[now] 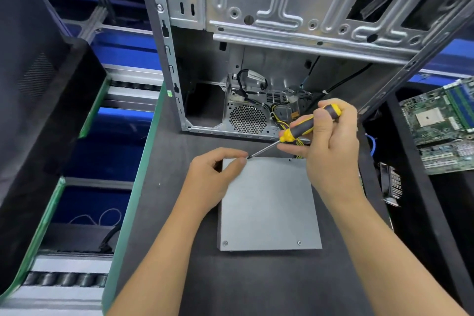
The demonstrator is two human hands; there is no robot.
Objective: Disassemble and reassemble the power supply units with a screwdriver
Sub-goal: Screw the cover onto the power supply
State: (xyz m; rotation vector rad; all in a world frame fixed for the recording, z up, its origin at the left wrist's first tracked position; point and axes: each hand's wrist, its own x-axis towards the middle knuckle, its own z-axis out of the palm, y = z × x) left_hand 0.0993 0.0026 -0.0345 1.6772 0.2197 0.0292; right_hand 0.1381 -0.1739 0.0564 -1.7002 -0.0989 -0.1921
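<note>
A flat grey power supply unit (269, 205) lies on the dark mat in front of me, with two screws showing near its front corners. My right hand (331, 146) grips a yellow and black screwdriver (305, 126). Its tip slants down to the unit's far left corner. My left hand (215, 174) rests on that corner, thumb and forefinger pinched right at the tip; anything between them is too small to see. Yellow and black wires run from the unit's far edge behind my right hand.
An open metal computer case (256, 33) stands just behind the unit, holding a second power supply with a round fan grille (247, 119). A green motherboard (438, 126) lies at the right. A roller conveyor with a green edge (133, 200) runs along the left.
</note>
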